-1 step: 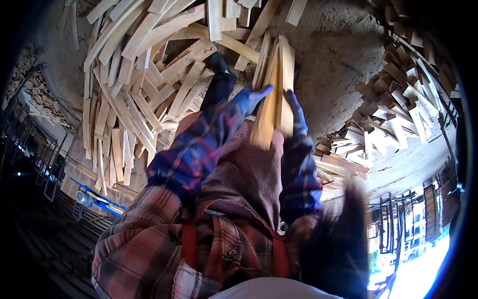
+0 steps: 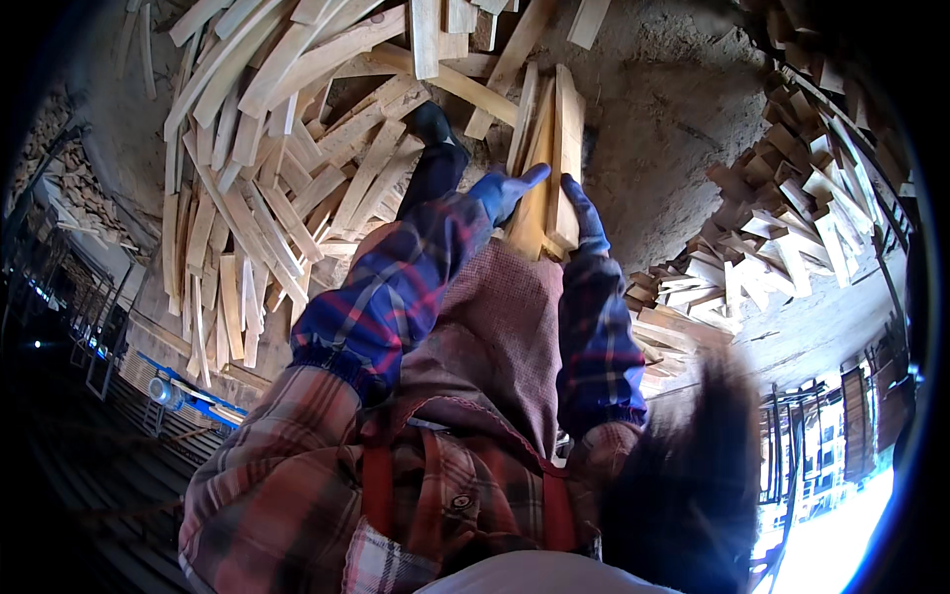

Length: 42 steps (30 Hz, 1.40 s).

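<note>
A bundle of pale wooden slats [image 2: 554, 129] stands on edge in front of me, held between both hands. My left hand [image 2: 515, 188], in a blue glove, presses flat against the bundle's left side with its fingers stretched out. On the right side my right hand [image 2: 584, 213], also in a blue glove, grips the near end of the slats. Both forearms wear blue plaid sleeves over a brown apron. My dark boot [image 2: 435, 129] shows just left of the bundle.
A wide loose heap of wooden slats [image 2: 277, 148] covers the ground at the left and top. Stacked short wood pieces [image 2: 792, 218] lie at the right. Bare dirt floor [image 2: 673, 99] lies between them. A blue object [image 2: 188, 391] and metal racks stand at lower left.
</note>
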### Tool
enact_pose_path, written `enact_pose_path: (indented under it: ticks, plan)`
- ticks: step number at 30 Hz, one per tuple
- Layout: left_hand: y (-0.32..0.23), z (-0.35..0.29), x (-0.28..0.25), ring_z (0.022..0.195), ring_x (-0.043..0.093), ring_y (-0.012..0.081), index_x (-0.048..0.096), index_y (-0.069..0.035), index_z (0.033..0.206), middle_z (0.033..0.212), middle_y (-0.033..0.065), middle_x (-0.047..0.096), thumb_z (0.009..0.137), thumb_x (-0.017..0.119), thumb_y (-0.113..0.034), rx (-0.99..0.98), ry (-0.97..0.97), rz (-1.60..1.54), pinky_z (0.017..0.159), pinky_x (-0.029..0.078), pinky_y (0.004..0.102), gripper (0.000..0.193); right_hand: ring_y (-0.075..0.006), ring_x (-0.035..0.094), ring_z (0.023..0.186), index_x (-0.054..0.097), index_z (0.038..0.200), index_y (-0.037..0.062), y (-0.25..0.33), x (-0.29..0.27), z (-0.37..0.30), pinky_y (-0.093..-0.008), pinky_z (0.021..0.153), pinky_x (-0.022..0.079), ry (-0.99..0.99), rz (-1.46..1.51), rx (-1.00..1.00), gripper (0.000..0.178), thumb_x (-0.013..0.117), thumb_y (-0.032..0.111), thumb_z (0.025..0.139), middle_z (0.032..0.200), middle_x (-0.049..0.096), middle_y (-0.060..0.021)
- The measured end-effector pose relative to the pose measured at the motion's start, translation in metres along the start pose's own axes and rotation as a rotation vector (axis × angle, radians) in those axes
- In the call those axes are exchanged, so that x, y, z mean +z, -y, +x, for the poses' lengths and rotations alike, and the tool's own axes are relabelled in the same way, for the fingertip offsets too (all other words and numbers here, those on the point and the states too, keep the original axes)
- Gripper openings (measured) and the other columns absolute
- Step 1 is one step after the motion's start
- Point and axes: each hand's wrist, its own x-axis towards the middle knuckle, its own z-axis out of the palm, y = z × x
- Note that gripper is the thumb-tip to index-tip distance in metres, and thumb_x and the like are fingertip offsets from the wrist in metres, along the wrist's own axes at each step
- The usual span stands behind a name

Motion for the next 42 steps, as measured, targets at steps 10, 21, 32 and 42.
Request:
enact_pose_path:
  ticks: [10,21,32,42]
  plan:
    - [0.021,-0.157,0.007,0.100,0.063,0.0192,0.053,-0.001,0.128,0.112,0.0100,0.064,0.087,0.069,-0.024,0.241,0.075,-0.164,0.086,0.053,0.0322,0.049,-0.0224,0.067,0.093,0.052,0.127,0.0009,-0.065,0.061,-0.121,-0.0346,0.079,0.057,0.100,-0.144,-0.220,0.047,0.070,0.013,0.085,0.111,0.065,-0.0140]
    - [-0.080,-0.477,-0.002,0.107,0.058,0.0184,0.041,-0.006,0.137,0.122,0.0089,0.057,0.087,0.070,-0.014,1.233,-0.049,-0.110,0.092,0.049,0.0333,0.059,-0.0216,0.064,0.095,0.042,0.134,0.0016,-0.109,0.332,-0.360,-0.0339,0.083,0.054,0.853,-0.514,-0.622,0.061,0.071,0.006,0.080,0.111,0.063,-0.0123]
    - [-0.162,-0.667,0.131,0.108,0.058,0.0177,0.037,-0.007,0.141,0.120,0.0100,0.058,0.085,0.068,-0.004,1.699,0.169,0.153,0.094,0.049,0.0299,0.064,-0.0215,0.056,0.108,0.032,0.140,0.0022,-0.070,0.381,-0.630,-0.0347,0.091,0.047,1.138,-0.683,-1.503,0.080,0.076,0.016,0.074,0.121,0.055,-0.0133]
    - [-0.412,-0.941,0.432,0.071,0.064,0.0184,0.054,0.007,0.119,0.085,0.0127,0.063,0.090,0.062,-0.027,2.316,-0.775,1.374,0.060,0.054,0.0308,0.045,-0.0312,0.059,0.110,0.056,0.122,0.0029,0.232,0.560,-0.988,-0.0368,0.095,0.045,-0.435,-1.111,-2.636,0.074,0.065,0.059,0.075,0.118,0.061,-0.0197]
